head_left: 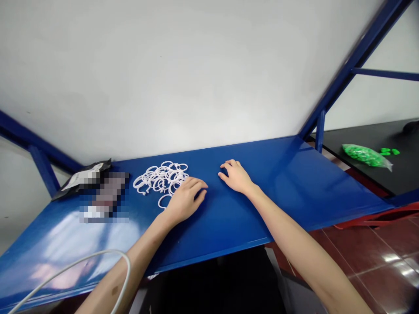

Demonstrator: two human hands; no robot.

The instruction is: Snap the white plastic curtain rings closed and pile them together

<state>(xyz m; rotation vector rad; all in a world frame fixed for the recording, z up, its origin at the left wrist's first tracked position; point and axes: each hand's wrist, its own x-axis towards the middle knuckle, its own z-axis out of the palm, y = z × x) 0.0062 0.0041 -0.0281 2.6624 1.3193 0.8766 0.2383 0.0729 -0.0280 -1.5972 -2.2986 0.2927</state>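
Note:
A heap of several white plastic rings lies on the blue metal table. My left hand rests palm down at the right edge of the heap, fingers slightly curled and apart, holding nothing, with one loose ring just left of it. My right hand lies flat on the bare table to the right, fingers stretched toward the left, nothing in it.
A black packet lies at the back left, next to a blurred patch. A white cable loops across the near left. On a black table at the right sits a bag of green pieces. Blue frame struts rise on both sides.

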